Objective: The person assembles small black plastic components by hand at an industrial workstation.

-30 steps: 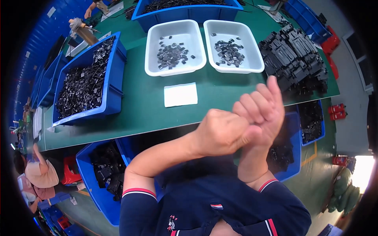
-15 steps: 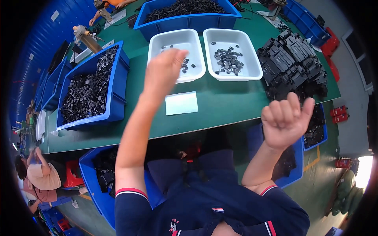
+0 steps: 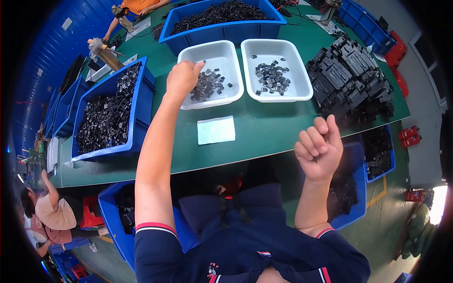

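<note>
My left hand [image 3: 183, 78] hovers over the left edge of the left white tray [image 3: 239, 87], its fingers curled together. Whatever those fingers hold, if anything, is hidden. Inside that tray, beneath and beside the hand, lie small black square pieces [image 3: 207, 86]. To the right, my right hand [image 3: 321, 148] is raised in front of the table edge with its fingers curled towards the palm. I cannot make out whether a small thing is in it. Similar black pieces [image 3: 272, 77] lie in the right white tray [image 3: 302, 90]. A pale folded sheet [image 3: 216, 129] lies in front of the trays.
A blue bin [image 3: 137, 120] of black parts stands at left, another blue bin [image 3: 222, 37] at the back. Stacked black plastic parts [image 3: 351, 78] rise at right on the green table [image 3: 264, 127]. A bench tool [image 3: 106, 53] stands far left. Other people work beyond.
More black pieces lie in the left tray, below my left hand, which has moved slightly left and down. My right hand has shifted left and turned, its fingers still curled.
</note>
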Demonstrator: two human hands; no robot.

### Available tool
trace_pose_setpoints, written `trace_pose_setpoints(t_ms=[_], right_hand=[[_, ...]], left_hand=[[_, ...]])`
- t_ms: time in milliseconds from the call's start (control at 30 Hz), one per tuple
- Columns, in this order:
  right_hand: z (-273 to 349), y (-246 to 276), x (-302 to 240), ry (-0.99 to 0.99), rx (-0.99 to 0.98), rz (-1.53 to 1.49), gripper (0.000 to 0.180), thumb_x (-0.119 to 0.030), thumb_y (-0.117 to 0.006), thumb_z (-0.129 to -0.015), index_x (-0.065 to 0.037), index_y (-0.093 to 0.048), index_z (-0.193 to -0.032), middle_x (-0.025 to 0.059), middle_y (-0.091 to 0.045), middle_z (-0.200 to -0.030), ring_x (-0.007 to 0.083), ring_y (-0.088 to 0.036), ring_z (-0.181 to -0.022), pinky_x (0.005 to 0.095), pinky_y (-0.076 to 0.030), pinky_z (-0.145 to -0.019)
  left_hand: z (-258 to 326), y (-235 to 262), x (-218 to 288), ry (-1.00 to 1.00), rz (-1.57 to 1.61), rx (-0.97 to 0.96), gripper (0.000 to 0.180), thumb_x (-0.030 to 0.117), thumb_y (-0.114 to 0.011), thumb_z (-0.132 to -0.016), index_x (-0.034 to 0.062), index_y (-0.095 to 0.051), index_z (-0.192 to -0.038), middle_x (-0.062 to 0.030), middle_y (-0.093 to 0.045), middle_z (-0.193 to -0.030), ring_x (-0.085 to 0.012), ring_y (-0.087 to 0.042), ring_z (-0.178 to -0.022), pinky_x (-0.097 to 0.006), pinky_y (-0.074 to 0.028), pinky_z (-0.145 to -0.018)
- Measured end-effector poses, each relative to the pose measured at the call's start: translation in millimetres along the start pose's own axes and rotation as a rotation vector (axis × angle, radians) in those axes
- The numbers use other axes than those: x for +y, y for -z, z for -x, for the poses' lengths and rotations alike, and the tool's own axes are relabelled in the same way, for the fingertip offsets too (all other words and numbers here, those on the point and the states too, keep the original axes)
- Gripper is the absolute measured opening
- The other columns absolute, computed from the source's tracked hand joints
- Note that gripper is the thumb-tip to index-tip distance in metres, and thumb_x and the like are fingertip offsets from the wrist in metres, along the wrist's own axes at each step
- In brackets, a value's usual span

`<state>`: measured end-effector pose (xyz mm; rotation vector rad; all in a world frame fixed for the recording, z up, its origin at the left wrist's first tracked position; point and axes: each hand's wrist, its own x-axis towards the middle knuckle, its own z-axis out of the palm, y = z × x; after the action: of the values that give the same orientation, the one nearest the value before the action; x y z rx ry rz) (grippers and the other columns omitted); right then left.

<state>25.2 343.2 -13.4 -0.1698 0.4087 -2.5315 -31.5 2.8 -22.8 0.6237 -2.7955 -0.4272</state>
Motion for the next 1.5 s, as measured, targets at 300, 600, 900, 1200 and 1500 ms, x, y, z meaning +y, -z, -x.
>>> trace_pose_setpoints(t_ms=[300, 600, 900, 1200, 1500], right_hand=[[-20, 3, 95, 0.043, 0.238, 0.202, 0.031, -0.03, -0.037, -0.099, -0.008, -0.046, -0.078, 0.0092, -0.054, -0.09, 0.02, -0.05, -0.083, 0.0321, -0.042, -0.079], [-6, -9, 159, -0.134, 0.091, 0.483, 0.028, -0.032, -0.043, -0.095, -0.01, -0.045, -0.077, 0.0097, -0.055, -0.102, 0.0211, -0.048, -0.095, 0.0365, -0.038, -0.088], [-16, -28, 193, -0.221, -0.243, 0.642, 0.027, -0.029, -0.052, -0.091, -0.003, -0.049, -0.098, 0.0156, -0.055, -0.105, 0.0238, -0.053, -0.094, 0.0368, -0.041, -0.086], [-25, 2, 163, -0.434, -0.142, 0.761, 0.024, -0.022, -0.062, -0.084, -0.001, -0.051, -0.089, 0.0175, -0.06, -0.081, 0.0221, -0.058, -0.072, 0.0332, -0.049, -0.069], [-27, -21, 165, -0.41, 0.202, 0.858, 0.021, -0.022, -0.061, -0.086, -0.004, -0.059, -0.075, 0.0032, -0.059, -0.067, 0.0105, -0.052, -0.059, 0.0249, -0.042, -0.055]], left_hand=[[184, 28, 58, -0.202, 0.92, -0.291, 0.032, 0.015, -0.075, -0.073, 0.0025, -0.061, -0.098, -0.0051, -0.065, -0.086, -0.0123, -0.059, -0.075, -0.027, -0.049, -0.067], [245, 6, 17, -0.097, 1.158, -0.071, 0.028, 0.011, -0.07, -0.079, -0.0003, -0.06, -0.102, -0.0077, -0.06, -0.086, -0.0169, -0.059, -0.079, -0.027, -0.047, -0.073], [284, 48, -70, 0.295, 1.648, -0.596, 0.028, 0.015, -0.058, -0.089, -0.0023, -0.051, -0.11, -0.0069, -0.06, -0.086, -0.0122, -0.061, -0.074, -0.024, -0.051, -0.062], [172, 218, -197, 0.311, 1.067, 0.039, 0.019, 0.019, -0.059, -0.085, -0.0005, -0.059, -0.087, -0.0075, -0.063, -0.069, -0.0118, -0.059, -0.055, -0.022, -0.046, -0.05], [33, 308, -374, 0.669, 1.06, 0.684, 0.038, 0.025, -0.061, -0.087, -0.0082, -0.053, -0.105, -0.0186, -0.062, -0.097, -0.024, -0.066, -0.079, -0.031, -0.058, -0.069]])
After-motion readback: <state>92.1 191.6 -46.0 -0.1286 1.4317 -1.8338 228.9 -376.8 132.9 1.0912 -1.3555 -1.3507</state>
